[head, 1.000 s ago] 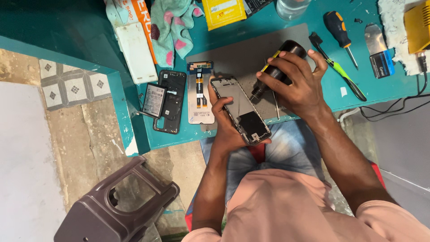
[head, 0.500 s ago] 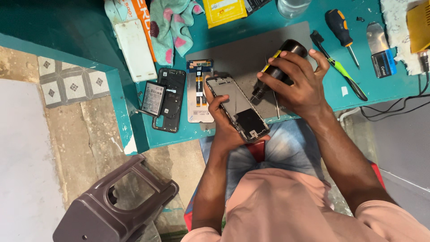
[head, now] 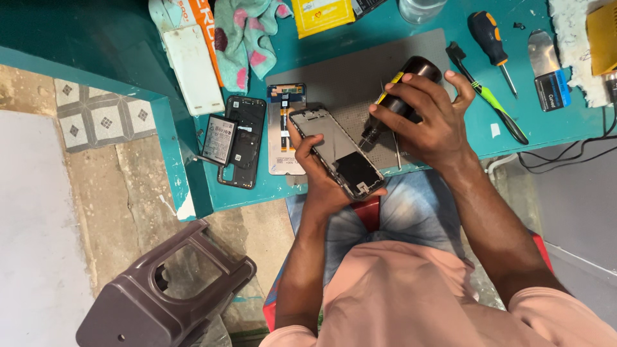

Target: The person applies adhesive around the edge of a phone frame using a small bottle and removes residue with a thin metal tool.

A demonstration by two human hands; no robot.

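My left hand (head: pixel 321 183) grips an opened phone frame (head: pixel 335 153) from below, tilted over the edge of the teal table (head: pixel 398 71). In my right hand (head: pixel 430 119) is a black bottle (head: pixel 402 93) with a yellow label, its nozzle end pointing down at the frame's right edge. A grey work mat (head: pixel 360 71) lies under both hands. To the left on the table lie a detached screen panel (head: pixel 285 132) and a dark phone back (head: pixel 244 138) with a battery (head: pixel 218 140) on it.
On the table are a patterned cloth (head: pixel 247 35), a white box (head: pixel 193 58), a yellow packet (head: pixel 323 13), an orange-handled screwdriver (head: pixel 491 42), a green-handled tool (head: pixel 491 96) and a spudger card (head: pixel 549 77). A brown plastic stool (head: pixel 160 289) stands at lower left. Cables (head: pixel 559 160) hang right.
The view has shifted slightly. My hands hold the frame and bottle in nearly the same pose; the bottle's tip stays at the frame's edge.
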